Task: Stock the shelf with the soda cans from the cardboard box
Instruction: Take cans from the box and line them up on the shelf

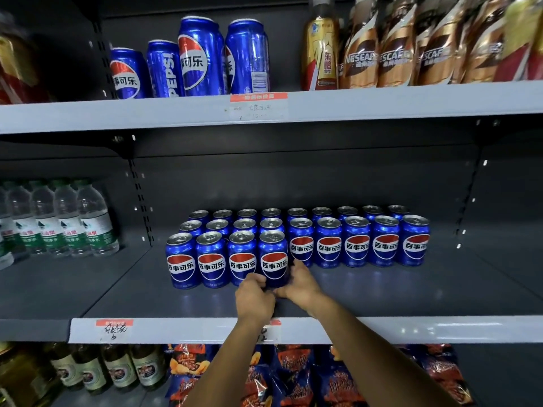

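Several blue soda cans stand in three rows on the grey middle shelf [411, 292]. The front row holds few cans on its left side; its rightmost can [273, 257] stands upright. My left hand [254, 298] grips that can low on its left side. My right hand [301, 284] curls round its lower right side. Both forearms reach in over the shelf's front edge. The cardboard box is out of view.
Taller blue cans [199, 57] and brown coffee bottles [393, 48] fill the upper shelf. Water bottles [67, 218] stand at the left of the middle level. Snack bags [293, 374] and green bottles [117, 368] sit below. Bare shelf lies right of the front row.
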### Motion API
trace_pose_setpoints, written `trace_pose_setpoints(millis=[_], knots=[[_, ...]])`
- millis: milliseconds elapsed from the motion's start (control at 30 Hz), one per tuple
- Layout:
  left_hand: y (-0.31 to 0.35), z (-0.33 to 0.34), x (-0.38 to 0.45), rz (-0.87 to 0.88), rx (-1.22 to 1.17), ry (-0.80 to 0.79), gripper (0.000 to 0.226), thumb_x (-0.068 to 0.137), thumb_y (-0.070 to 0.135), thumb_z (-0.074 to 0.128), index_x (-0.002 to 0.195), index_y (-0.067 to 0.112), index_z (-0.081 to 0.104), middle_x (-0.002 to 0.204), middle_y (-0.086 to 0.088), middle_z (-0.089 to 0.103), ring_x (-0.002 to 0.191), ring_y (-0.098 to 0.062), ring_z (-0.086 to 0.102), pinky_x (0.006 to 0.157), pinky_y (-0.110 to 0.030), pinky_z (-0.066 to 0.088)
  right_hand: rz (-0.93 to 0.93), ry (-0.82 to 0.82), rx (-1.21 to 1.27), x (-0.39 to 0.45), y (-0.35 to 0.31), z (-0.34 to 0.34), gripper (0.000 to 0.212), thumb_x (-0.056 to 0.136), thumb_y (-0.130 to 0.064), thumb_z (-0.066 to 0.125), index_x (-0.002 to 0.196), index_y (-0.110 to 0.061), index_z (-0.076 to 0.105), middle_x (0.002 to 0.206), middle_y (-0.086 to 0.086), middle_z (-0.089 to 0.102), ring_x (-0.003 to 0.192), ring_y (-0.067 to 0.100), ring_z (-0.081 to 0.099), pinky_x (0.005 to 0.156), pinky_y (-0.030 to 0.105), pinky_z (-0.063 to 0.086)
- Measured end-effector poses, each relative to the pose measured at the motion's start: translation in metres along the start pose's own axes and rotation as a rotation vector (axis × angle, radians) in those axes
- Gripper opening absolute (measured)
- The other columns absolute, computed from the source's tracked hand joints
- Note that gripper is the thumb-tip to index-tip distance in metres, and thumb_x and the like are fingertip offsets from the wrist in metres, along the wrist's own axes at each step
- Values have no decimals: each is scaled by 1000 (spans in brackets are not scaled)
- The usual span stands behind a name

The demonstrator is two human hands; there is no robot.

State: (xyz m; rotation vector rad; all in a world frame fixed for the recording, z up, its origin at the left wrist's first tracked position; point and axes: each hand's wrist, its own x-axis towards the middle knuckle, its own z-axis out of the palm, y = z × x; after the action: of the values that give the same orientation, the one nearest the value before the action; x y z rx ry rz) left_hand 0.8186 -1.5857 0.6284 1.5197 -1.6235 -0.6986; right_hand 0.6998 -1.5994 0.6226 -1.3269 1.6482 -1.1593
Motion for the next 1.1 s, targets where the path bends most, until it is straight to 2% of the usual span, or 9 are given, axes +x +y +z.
trace_pose_setpoints(millis=[100, 167, 233, 367, 533, 667, 867, 967, 1100], knots=[[2, 1, -2, 21, -12, 24, 25, 81, -4, 58, 104, 7, 58, 98, -3, 61, 101, -20, 58, 80, -20, 41, -8, -52, -109, -3, 3, -9, 92, 40, -26, 86, 122, -20, 45, 125, -1, 56, 118, 20, 53, 100, 38, 47], [2, 1, -5, 58, 6, 41, 25, 80, -6, 58, 101, 7, 60, 95, -2, 61, 97, -20, 58, 79, -20, 40, 5, -93, -86, -19, -7, -18, 69, 60, -6, 83, 119, -13, 46, 121, -2, 56, 115, 16, 52, 99, 31, 46], [4, 1, -9, 96, 42, 48, 24, 79, -5, 59, 101, 5, 63, 95, -5, 63, 93, -19, 59, 79, -21, 41, 47, -113, 10, -24, -6, -27, 62, 72, 3, 76, 126, -5, 44, 119, 0, 54, 112, 14, 50, 93, 25, 43], [10, 5, -16, 198, 118, 55, 16, 80, -1, 61, 95, 2, 66, 96, -11, 68, 90, -26, 63, 78, -25, 45, 85, -42, 125, -42, 2, -58, 61, 79, -2, 73, 133, -2, 44, 129, 11, 52, 118, 20, 50, 98, 26, 43], [25, 18, -37, 350, 185, 72, 13, 81, 1, 59, 91, 5, 66, 95, -12, 63, 89, -30, 58, 80, -35, 47, 87, -53, 308, -74, 9, -106, 46, 86, 0, 64, 129, 1, 48, 116, 13, 59, 108, 21, 57, 98, 31, 46], [45, 45, -67, 460, 164, 44, 12, 78, -1, 59, 86, 6, 66, 91, -10, 63, 91, -29, 56, 78, -32, 43, 84, -92, 423, -103, 21, -143, 33, 90, 2, 58, 122, -3, 50, 104, 10, 64, 101, 22, 62, 92, 31, 47], [71, 93, -122, 561, 97, -46, 10, 81, 4, 61, 84, 12, 67, 88, -2, 64, 86, -21, 57, 72, -25, 40, 166, -152, 442, -152, 55, -198, 31, 91, -3, 59, 121, -5, 56, 112, 12, 66, 105, 23, 65, 93, 33, 51], [74, 114, -151, 550, 66, -114, 10, 83, 7, 61, 89, 13, 68, 90, 1, 65, 77, -13, 57, 69, -17, 37, 227, -166, 403, -176, 83, -221, 30, 92, -7, 59, 121, -8, 59, 113, 8, 68, 106, 21, 65, 95, 37, 50], [64, 144, -188, 459, 36, -291, 18, 83, 6, 60, 99, 11, 66, 96, -2, 66, 83, -17, 61, 78, -26, 49, 322, -181, 350, -203, 125, -239, 25, 91, -13, 62, 115, -15, 62, 117, 6, 67, 107, 22, 64, 87, 33, 52]])
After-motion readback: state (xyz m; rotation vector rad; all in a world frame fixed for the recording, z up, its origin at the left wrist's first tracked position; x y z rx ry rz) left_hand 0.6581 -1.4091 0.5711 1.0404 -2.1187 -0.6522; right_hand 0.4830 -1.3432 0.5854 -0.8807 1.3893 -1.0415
